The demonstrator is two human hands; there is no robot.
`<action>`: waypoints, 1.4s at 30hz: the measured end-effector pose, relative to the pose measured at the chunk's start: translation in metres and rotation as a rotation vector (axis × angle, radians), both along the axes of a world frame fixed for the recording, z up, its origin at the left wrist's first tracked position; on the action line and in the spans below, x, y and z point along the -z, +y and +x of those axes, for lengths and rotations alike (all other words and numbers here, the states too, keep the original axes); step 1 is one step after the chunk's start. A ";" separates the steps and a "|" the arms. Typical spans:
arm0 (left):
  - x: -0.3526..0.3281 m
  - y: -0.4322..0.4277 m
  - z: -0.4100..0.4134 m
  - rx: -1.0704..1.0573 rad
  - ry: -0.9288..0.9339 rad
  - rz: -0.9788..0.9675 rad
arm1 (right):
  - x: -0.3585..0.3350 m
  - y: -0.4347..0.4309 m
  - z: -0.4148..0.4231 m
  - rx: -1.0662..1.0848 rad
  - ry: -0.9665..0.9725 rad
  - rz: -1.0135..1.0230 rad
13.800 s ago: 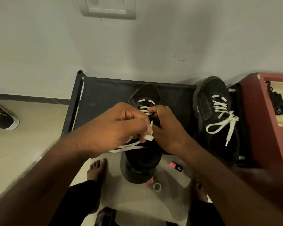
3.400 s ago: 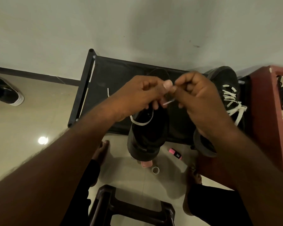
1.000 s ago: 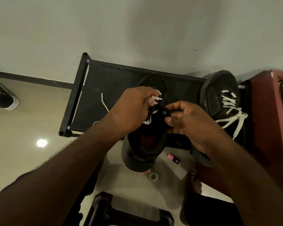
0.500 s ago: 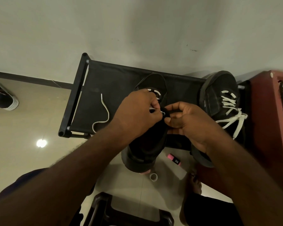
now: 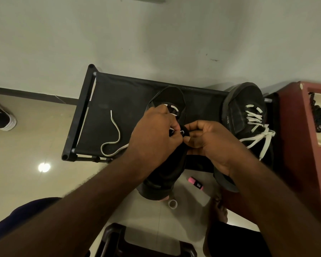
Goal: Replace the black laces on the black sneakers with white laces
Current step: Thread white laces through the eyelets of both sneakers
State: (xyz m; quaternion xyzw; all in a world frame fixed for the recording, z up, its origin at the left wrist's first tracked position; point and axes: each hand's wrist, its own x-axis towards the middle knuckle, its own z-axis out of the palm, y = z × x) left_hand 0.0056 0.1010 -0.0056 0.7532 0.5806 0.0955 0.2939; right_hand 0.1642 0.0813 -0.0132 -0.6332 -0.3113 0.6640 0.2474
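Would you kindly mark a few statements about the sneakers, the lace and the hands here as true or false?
1. The sneaker on the right already carries white laces. True.
2. The left hand and right hand both work at the middle sneaker. True.
3. The white lace has its loose end on the floor. False: it lies on the black rack.
4. The pink marker lies on the rack. False: it lies on the floor.

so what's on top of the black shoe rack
On the rack: a middle sneaker, heel overhanging, and a white-laced sneaker at the right. The loose end of a white lace lies left of them. The left hand and right hand cover most of the middle sneaker's eyelets.
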 end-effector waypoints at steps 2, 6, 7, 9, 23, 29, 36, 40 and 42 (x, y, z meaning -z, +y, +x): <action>0.000 0.000 -0.001 0.002 -0.010 0.001 | 0.001 0.000 0.000 0.005 0.003 -0.001; -0.001 0.001 0.000 0.033 0.031 -0.038 | 0.004 0.001 0.000 0.008 0.000 -0.001; 0.000 0.001 0.000 0.032 0.044 -0.038 | 0.004 0.001 -0.001 0.008 0.000 0.001; 0.002 0.000 0.001 0.027 0.074 -0.026 | 0.004 0.001 -0.001 0.010 0.000 0.007; 0.002 0.000 0.003 -0.003 0.119 0.005 | 0.004 0.000 0.000 -0.006 -0.005 -0.003; 0.004 -0.003 0.005 0.061 0.134 0.056 | 0.005 0.000 -0.001 0.007 -0.006 0.001; 0.002 0.001 0.000 0.019 0.107 0.007 | 0.005 0.001 -0.001 -0.001 -0.007 0.001; -0.004 0.007 -0.007 0.060 0.057 -0.069 | 0.004 0.000 -0.001 0.004 0.013 -0.013; -0.006 0.009 -0.011 0.082 0.041 -0.084 | 0.004 0.000 -0.001 0.006 0.013 -0.017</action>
